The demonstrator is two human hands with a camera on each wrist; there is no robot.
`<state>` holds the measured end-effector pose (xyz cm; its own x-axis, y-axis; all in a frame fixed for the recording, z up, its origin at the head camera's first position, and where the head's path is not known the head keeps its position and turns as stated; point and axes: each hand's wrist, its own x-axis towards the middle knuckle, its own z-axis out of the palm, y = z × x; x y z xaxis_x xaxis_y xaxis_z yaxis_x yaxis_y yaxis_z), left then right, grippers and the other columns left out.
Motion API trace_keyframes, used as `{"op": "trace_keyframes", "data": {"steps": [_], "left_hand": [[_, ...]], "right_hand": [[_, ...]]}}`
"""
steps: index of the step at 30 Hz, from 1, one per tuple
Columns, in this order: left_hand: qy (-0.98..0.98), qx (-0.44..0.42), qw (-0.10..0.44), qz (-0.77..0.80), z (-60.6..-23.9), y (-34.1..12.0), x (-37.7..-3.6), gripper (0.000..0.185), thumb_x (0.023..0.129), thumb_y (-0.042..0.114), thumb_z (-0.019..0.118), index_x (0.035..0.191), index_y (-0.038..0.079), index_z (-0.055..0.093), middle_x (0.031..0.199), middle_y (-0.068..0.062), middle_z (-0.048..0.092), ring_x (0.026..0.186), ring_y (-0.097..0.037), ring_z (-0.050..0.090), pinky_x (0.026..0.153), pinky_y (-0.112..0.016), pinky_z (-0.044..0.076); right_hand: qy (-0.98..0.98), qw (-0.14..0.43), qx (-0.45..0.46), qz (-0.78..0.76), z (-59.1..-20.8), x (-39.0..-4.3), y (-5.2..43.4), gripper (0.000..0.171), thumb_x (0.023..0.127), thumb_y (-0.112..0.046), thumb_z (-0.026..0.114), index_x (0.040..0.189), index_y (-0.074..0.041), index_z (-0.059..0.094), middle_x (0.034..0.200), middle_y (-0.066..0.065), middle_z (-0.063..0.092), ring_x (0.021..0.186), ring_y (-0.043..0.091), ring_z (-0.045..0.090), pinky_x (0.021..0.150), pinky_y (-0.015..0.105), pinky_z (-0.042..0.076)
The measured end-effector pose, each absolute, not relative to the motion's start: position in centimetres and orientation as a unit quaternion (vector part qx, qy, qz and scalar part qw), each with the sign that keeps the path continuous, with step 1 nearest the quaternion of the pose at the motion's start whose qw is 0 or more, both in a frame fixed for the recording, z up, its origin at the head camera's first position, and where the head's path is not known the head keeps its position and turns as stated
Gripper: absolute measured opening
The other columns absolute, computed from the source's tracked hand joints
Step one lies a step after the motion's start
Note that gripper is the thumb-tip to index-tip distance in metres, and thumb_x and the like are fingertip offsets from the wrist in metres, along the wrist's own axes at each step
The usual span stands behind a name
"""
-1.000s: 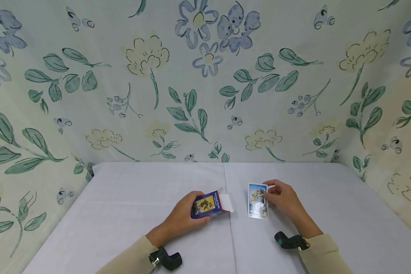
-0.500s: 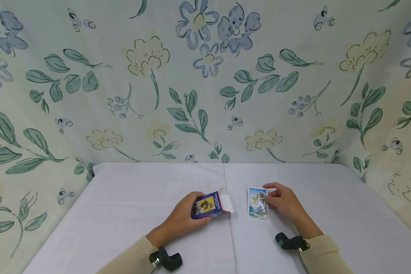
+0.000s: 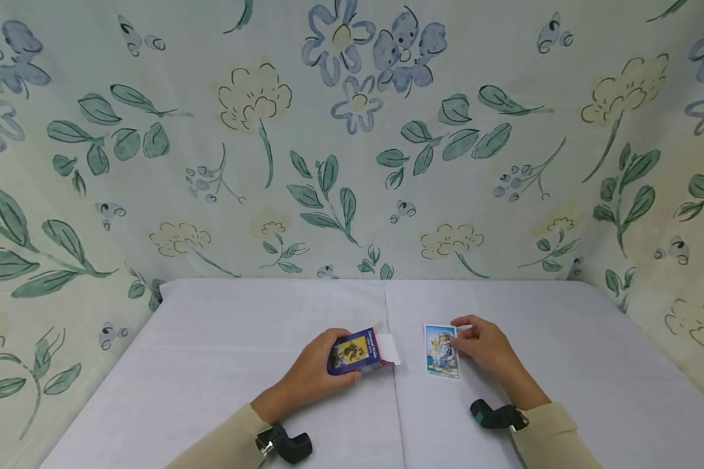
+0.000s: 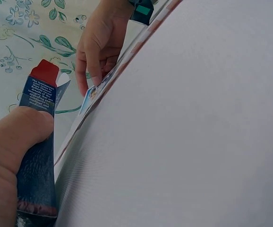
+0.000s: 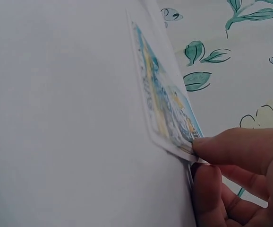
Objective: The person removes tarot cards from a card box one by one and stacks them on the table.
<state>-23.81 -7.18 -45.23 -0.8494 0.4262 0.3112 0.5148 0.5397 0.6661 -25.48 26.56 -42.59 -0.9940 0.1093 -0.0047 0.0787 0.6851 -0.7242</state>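
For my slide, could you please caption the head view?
Left hand grips an open card box; right hand pinches a card on the white table.

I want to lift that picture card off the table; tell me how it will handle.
The card looks thin and light, lying nearly flat on the table, so probably hard to get under. The right hand pinches its edge; it likely flexes a little.

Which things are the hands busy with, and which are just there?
In use:
- card box, flap open, gripped by the left hand
- picture card, face up on the table, its edge pinched by the right hand

Just there:
- white table
- flowered cloth hanging behind
- black wrist cameras
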Motion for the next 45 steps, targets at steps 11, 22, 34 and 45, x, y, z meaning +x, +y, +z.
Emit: {"op": "trace_keyframes", "data": {"steps": [11,22,34,45], "left_hand": [[-0.878,-0.265,0.053,-0.396,-45.05,-7.25,-23.90,0.071,0.079,0.047,0.075,0.134,0.013,0.045,0.123,0.002,0.055,0.103,-0.010,0.052,0.089,-0.034,0.046],[-0.880,-0.262,0.053,-0.393,-44.87,-7.36,-23.90,0.072,0.079,0.047,0.075,0.135,0.012,0.045,0.123,0.002,0.055,0.103,-0.010,0.052,0.090,-0.035,0.047],[-0.879,-0.264,0.055,-0.393,-44.90,-7.36,-23.93,0.072,0.079,0.046,0.075,0.135,0.011,0.046,0.123,0.002,0.055,0.103,-0.010,0.052,0.089,-0.035,0.047],[-0.875,-0.272,0.056,-0.397,-45.20,-7.17,-23.94,0.073,0.079,0.049,0.074,0.134,0.010,0.046,0.121,0.002,0.055,0.101,-0.010,0.053,0.088,-0.033,0.047]], "right_hand": [[-0.925,0.029,-0.053,0.374,-42.65,-25.39,26.31,0.039,0.085,-0.014,0.071,0.122,-0.005,0.062,0.084,0.008,0.058,0.079,0.023,0.052,0.068,0.030,0.048],[-0.929,0.032,-0.050,0.364,-42.76,-25.49,26.06,0.030,0.086,-0.012,0.070,0.115,-0.006,0.068,0.084,0.006,0.060,0.083,0.023,0.053,0.074,0.033,0.049],[-0.934,0.020,-0.038,0.356,-42.68,-25.64,26.12,0.028,0.086,-0.010,0.069,0.113,-0.005,0.071,0.099,0.009,0.065,0.091,0.025,0.053,0.081,0.040,0.050],[-0.937,0.010,-0.039,0.346,-42.48,-25.44,26.25,0.028,0.087,-0.010,0.068,0.115,-0.005,0.070,0.093,0.007,0.063,0.089,0.025,0.051,0.075,0.035,0.048]]}}
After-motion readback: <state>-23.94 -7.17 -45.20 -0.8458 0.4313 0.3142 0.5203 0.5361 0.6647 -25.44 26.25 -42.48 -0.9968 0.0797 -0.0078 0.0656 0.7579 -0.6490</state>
